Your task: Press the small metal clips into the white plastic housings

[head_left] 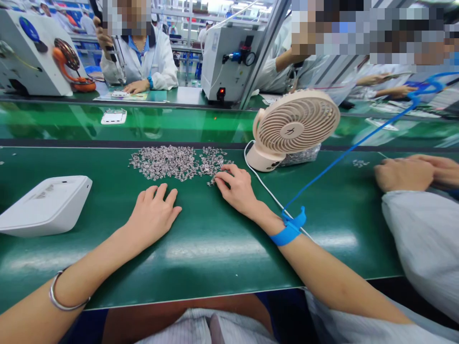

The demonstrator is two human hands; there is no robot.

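A wide heap of small silvery metal parts [165, 161] lies along the back of the green worktop [201, 258]. My left hand [152, 215] rests palm down on the worktop just in front of the heap, fingers spread, holding nothing. At the heap's right end, my right hand [237, 187] touches the smaller cluster of parts [211, 160] with bent fingertips. Thumb and forefinger come close together there; whether a part is between them is too small to make out. A blue wrist strap [288, 232] circles my right wrist, and a metal bangle [53, 291] my left.
A beige fan [294, 126] stands right of the heap, its white cable [265, 186] running behind my right wrist. At left sits a white device [46, 205]. A co-worker's hands [409, 172] are at the right. Behind runs a green conveyor [172, 123] carrying a white frame [114, 116].
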